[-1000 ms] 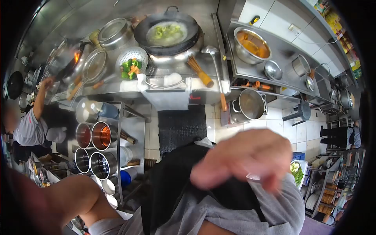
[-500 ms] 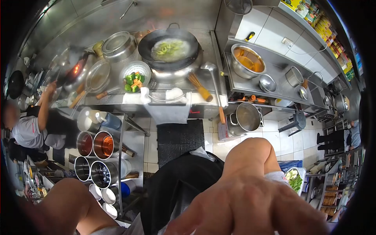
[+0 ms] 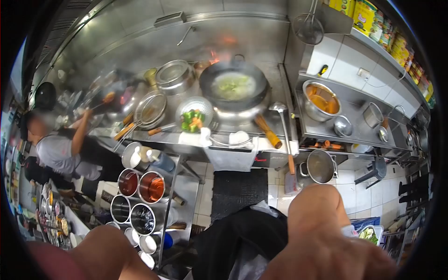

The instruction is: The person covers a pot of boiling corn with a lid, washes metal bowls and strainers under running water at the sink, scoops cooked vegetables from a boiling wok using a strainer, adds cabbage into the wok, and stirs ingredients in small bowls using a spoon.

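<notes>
while greens (image 3: 232,87) seem mid-boil at twelve o'clock, i can't tell left hand (image 3: 51,262) or right hand (image 3: 331,256) openness or grip; stirring needs reaching forward.

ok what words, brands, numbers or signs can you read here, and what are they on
Nothing can be read with certainty.
Yellow packages on the upper right shelf: printed labels show, but too small and blurred to read.
Red mark beside the hanging towel: too small to tell whether it is lettering.
</notes>
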{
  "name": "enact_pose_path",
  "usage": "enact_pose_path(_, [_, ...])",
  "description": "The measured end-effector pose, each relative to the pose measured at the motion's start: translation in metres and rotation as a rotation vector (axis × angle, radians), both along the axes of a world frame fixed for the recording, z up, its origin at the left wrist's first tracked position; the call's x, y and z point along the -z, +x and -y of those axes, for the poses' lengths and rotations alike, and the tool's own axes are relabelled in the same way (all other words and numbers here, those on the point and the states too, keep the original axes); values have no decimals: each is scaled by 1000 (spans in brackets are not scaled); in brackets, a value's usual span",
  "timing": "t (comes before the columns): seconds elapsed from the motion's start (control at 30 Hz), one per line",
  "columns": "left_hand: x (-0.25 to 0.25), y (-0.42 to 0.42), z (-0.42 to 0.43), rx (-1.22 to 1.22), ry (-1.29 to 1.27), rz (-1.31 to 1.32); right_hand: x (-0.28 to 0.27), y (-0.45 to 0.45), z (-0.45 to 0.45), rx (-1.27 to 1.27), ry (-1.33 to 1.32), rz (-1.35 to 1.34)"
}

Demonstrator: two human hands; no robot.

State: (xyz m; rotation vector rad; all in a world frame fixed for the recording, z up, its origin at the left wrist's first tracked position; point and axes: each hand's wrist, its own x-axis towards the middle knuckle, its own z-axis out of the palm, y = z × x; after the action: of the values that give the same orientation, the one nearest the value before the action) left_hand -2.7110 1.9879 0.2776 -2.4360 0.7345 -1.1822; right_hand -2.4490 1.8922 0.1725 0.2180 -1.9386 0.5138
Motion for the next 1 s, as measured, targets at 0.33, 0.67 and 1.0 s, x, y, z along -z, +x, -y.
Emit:
enact_pose_path(0.33, [4,-15,20,-56,-6,26,-8,-5,10,19,93,16])
enact_pose_path(0.67, [5,-21,32,-49,-20,25,-15,-4,21,80,142,27])
enact_pose_path(1.0, [1,-19,32,-31,8,-3,-16,5,19,80,211,4])
